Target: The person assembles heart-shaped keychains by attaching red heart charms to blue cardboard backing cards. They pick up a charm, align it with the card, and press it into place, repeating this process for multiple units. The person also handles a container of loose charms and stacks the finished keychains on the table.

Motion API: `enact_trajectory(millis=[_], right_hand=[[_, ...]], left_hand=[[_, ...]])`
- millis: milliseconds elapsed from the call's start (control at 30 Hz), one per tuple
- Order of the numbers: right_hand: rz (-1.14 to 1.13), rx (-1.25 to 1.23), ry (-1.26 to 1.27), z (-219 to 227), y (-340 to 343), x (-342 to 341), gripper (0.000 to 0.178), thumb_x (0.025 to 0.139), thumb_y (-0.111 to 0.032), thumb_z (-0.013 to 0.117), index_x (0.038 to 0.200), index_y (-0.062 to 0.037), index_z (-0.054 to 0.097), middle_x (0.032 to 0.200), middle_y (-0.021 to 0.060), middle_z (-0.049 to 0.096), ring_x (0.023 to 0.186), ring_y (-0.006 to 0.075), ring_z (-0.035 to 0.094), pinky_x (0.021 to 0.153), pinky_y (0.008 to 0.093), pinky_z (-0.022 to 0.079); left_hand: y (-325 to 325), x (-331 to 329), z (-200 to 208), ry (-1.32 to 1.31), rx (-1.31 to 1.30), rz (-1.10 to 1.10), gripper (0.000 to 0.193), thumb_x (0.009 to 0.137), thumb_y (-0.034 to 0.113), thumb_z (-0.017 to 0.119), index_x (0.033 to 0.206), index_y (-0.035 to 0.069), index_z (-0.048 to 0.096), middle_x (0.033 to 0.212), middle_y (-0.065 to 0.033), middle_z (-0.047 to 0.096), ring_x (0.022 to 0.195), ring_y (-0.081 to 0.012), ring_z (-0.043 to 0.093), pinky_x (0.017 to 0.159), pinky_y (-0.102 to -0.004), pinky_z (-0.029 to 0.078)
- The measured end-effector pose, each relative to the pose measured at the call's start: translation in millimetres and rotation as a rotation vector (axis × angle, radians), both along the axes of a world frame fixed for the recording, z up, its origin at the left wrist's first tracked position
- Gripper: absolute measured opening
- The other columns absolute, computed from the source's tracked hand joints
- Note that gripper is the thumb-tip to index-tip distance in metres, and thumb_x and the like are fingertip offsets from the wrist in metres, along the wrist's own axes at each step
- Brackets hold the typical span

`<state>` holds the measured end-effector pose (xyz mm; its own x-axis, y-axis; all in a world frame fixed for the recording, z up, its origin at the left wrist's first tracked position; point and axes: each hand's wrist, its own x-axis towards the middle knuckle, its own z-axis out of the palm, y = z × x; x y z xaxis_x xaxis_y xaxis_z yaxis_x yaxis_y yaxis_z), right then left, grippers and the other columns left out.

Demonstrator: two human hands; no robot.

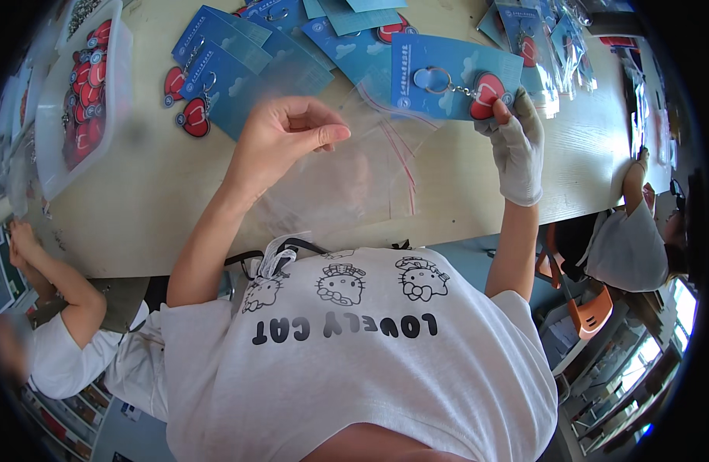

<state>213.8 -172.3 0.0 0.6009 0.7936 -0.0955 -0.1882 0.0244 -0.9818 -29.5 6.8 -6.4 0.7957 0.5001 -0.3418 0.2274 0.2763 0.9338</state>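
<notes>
My right hand, in a whitish glove with the thumb tip bare, grips a blue card by its lower right corner. A red keychain charm lies on that card beside my thumb, its chain running left to a metal ring. My bare left hand is over the table to the left, fingers curled and thumb close against the index finger. Whatever may be in that pinch does not show. Clear zip bags with red seal lines lie beneath and between my hands.
Blue cards, some with red charms, overlap at the back. A plastic bin of red charms stands at left. Bagged cards lie back right. One person sits at left, another at right near an orange chair.
</notes>
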Motion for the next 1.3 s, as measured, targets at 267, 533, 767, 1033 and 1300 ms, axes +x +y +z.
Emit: enact_trajectory(millis=[267, 533, 767, 1033, 1300], right_hand=[[0.206, -0.209, -0.197, 15.2, -6.4, 21.9, 0.036, 0.09, -0.015, 0.062, 0.12, 0.0028, 0.052, 0.093, 0.0046, 0.064, 0.075, 0.0101, 0.062, 0.068, 0.0213, 0.047], [0.401, -0.272, -0.126, 27.3, 6.4, 14.7, 0.036, 0.089, -0.004, 0.057, 0.123, 0.0044, 0.048, 0.098, 0.0072, 0.062, 0.077, 0.0118, 0.063, 0.07, 0.0228, 0.051], [0.391, -0.431, -0.074, 19.2, 22.2, -29.8, 0.04, 0.088, 0.002, 0.053, 0.126, 0.0062, 0.043, 0.103, 0.0098, 0.062, 0.083, 0.0133, 0.065, 0.072, 0.025, 0.054], [0.571, -0.469, -0.462, 8.6, 13.2, -37.1, 0.032, 0.083, -0.003, 0.06, 0.114, 0.0048, 0.053, 0.092, 0.0116, 0.068, 0.082, 0.0141, 0.065, 0.072, 0.0277, 0.051], [0.327, -0.372, -0.051, 24.8, 8.6, -41.6, 0.023, 0.089, -0.007, 0.057, 0.11, 0.001, 0.057, 0.088, -0.0015, 0.062, 0.078, 0.0033, 0.053, 0.068, 0.0202, 0.044]], left_hand=[[8.5, 11.4, 5.2, -0.028, -0.012, -0.096, 0.009, 0.082, 0.006, 0.072, 0.087, 0.0, 0.068, 0.08, -0.0039, 0.068, 0.071, -0.0085, 0.062, 0.065, -0.0222, 0.051], [2.8, 27.9, -1.4, -0.079, 0.069, -0.158, 0.015, 0.084, 0.008, 0.071, 0.093, -0.002, 0.066, 0.082, -0.0039, 0.068, 0.075, -0.0085, 0.063, 0.069, -0.0232, 0.052], [3.2, 16.9, -4.2, -0.15, 0.055, -0.318, 0.046, 0.078, 0.011, 0.076, 0.117, -0.004, 0.056, 0.097, -0.0057, 0.067, 0.084, -0.0112, 0.061, 0.076, -0.0258, 0.049], [7.3, 29.8, 26.5, 0.131, 0.072, -0.535, 0.06, 0.075, 0.011, 0.08, 0.125, 0.002, 0.048, 0.1, -0.0091, 0.063, 0.089, -0.0101, 0.056, 0.08, -0.025, 0.046], [9.3, 10.1, 21.9, -0.129, 0.663, -0.291, 0.062, 0.073, 0.021, 0.082, 0.125, 0.006, 0.05, 0.108, -0.0102, 0.062, 0.106, -0.0131, 0.054, 0.084, -0.0302, 0.046]])
